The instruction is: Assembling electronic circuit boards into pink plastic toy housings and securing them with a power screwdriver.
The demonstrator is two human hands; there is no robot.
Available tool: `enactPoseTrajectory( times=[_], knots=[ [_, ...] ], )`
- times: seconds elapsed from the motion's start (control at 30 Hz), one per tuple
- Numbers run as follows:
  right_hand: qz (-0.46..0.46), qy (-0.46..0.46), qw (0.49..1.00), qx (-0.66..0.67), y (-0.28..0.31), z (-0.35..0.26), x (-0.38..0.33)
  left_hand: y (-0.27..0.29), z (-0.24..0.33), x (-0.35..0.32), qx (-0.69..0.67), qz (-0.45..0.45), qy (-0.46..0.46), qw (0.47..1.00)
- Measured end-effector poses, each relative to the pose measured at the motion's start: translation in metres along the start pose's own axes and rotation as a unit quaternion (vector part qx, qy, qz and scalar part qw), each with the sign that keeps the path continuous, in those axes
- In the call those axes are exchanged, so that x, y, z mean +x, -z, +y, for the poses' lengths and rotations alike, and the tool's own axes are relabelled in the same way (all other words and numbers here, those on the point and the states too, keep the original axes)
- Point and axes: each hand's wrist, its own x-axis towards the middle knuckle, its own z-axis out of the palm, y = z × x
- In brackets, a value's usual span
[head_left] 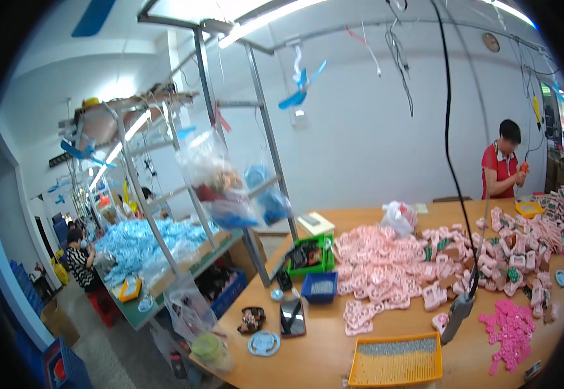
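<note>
Neither of my hands shows in the head view. On the wooden table before me, a yellow tray holds many small grey screws in ridged rows. Just right of it a grey electric screwdriver hangs on a black cable, its tip low over the tabletop. Flat pale pink plastic parts lie heaped behind the tray, with assembled pink pieces spreading right. Bright magenta parts form a smaller pile nearer the right edge. A light blue plastic part lies left, near a dark phone.
A blue box of screws and a green bin stand at the table's left. Metal posts carry hanging plastic bags. At the back right stands a person in red. Another table holds light blue parts.
</note>
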Motion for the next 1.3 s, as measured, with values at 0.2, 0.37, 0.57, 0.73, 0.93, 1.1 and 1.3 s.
enactPoseTrajectory(
  times=[0.2,0.37,0.57,0.73,0.93,1.1,1.3],
  knots=[
    [-0.002,-0.038,0.999,-0.014,0.017,-0.028,0.018,-0.092,-0.047,0.078,-0.059,0.142,-0.063,0.986],
    [0.01,0.019,0.995,-0.098,0.025,-0.023,0.009,-0.079,-0.051,0.107,-0.098,-0.053,-0.025,0.993],
    [0.144,0.092,0.972,-0.164,0.048,0.027,-0.015,0.097,0.079,0.086,-0.096,-0.335,-0.011,0.937],
    [0.264,0.163,0.919,-0.242,0.073,0.081,0.011,0.262,0.21,0.031,-0.008,-0.352,-0.285,0.891],
    [0.295,0.281,0.874,-0.263,0.142,-0.111,0.072,0.307,0.247,0.02,-0.129,-0.386,-0.364,0.837],
    [0.319,0.47,0.72,-0.399,0.208,-0.252,0.177,0.314,0.283,0.009,-0.235,-0.324,-0.337,0.852],
    [0.408,0.501,0.707,-0.286,0.228,-0.322,0.209,0.28,0.269,0.047,-0.306,-0.092,-0.361,0.876]
  ],
)
